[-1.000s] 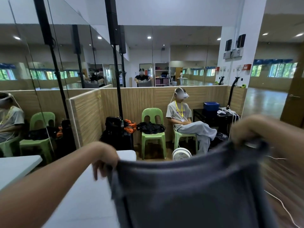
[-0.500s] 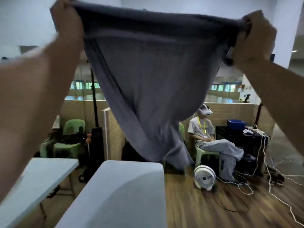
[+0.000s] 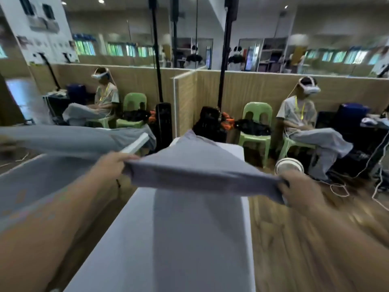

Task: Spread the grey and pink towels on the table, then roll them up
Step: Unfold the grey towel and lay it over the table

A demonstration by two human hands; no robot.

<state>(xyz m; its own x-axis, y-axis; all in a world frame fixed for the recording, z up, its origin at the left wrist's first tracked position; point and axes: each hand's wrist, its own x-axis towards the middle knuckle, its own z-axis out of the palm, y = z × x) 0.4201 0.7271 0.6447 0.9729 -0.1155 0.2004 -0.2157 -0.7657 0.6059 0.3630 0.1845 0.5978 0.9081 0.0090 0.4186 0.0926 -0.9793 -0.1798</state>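
Note:
The grey towel (image 3: pixel 193 165) is stretched out flat in the air over the white table (image 3: pixel 126 245), billowing toward its far end. My left hand (image 3: pixel 111 163) grips the towel's near left corner. My right hand (image 3: pixel 299 190) grips its near right corner. Both hands hover above the table's width, left and right of it. The towel casts a grey shadow down the tabletop. No pink towel shows in view.
A second white table (image 3: pixel 134 145) stands to the left. A small white fan (image 3: pixel 289 166) and loose cables (image 3: pixel 341 186) lie on the wooden floor to the right. A seated person with a headset (image 3: pixel 301 116), green chairs (image 3: pixel 256 123) and black bags line the wooden partition behind.
Both hands have swung the grey towel down from high overhead to just above the table, and the towel now spreads forward instead of hanging.

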